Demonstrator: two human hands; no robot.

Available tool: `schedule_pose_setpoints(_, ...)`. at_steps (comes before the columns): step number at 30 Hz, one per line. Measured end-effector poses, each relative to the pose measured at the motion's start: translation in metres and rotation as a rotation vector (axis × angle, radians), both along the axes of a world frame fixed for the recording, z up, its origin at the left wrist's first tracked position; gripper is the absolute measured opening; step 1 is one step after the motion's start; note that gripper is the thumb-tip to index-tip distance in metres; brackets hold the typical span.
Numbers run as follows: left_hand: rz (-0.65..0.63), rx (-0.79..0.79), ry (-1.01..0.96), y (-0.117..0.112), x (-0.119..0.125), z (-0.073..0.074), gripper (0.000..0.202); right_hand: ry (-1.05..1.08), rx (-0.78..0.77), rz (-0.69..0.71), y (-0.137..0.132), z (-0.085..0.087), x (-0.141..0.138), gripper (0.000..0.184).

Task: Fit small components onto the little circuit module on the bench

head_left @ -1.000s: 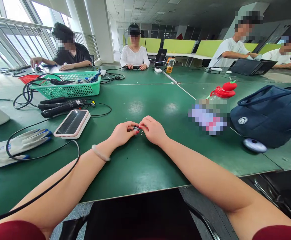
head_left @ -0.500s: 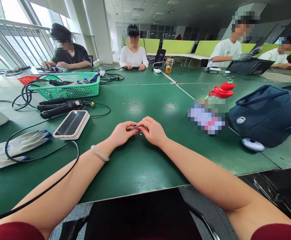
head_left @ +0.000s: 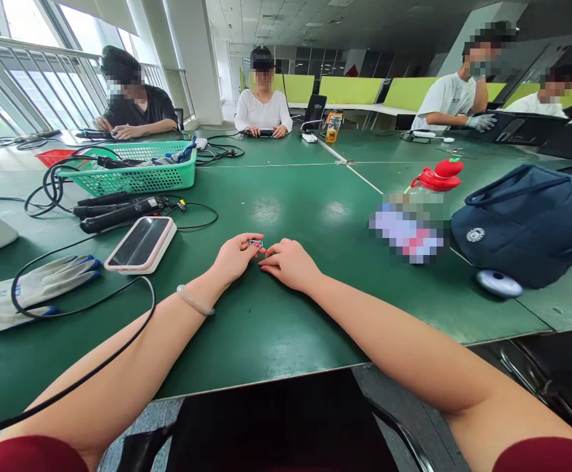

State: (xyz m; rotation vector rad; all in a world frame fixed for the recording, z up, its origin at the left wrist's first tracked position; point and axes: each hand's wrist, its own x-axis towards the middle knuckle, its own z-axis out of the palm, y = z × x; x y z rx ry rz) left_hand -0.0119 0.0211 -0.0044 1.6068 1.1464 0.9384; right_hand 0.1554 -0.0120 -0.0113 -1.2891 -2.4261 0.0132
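- Firstly: left hand [head_left: 235,257], small metallic piece [head_left: 256,243] pinched in fingertips, presumably for its tininess.
- Right hand [head_left: 289,262]: just beside, fingers curled; cannot tell whether grasping anything.
- Phone [head_left: 141,244]: left of left hand, seemingly leaving finger-room.

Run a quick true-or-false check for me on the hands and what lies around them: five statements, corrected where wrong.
1. The left hand holds a small part at its fingertips. True.

2. The right hand rests on the dark blue bag. False: the right hand is close beside the left hand, and the bag is well off to the right.

3. The pink-rimmed device lies nearer the left hand than the right. True.

4. The bracelet is on the right wrist. False: the bracelet is on the left wrist.

5. The red-lidded bottle is to the left of the bag in the view. True.
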Motion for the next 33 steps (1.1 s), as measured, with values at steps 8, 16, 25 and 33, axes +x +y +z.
schedule_pose_setpoints(8,-0.017,0.08,0.052,-0.002,-0.002,-0.002,0.038,0.248,-0.038,-0.105,0.001,0.007,0.009,0.015)
schedule_pose_setpoints(16,-0.026,0.135,0.15,-0.005,0.0,0.003,0.038,0.526,-0.069,-0.139,-0.001,0.007,0.012,0.009)
schedule_pose_setpoints(25,-0.069,0.145,0.16,-0.009,0.0,0.007,0.037,0.498,-0.023,-0.179,-0.005,0.012,0.011,0.02)
schedule_pose_setpoints(33,-0.156,0.044,0.03,-0.013,0.002,0.01,0.041,0.548,0.014,-0.077,-0.005,0.013,0.012,0.007)
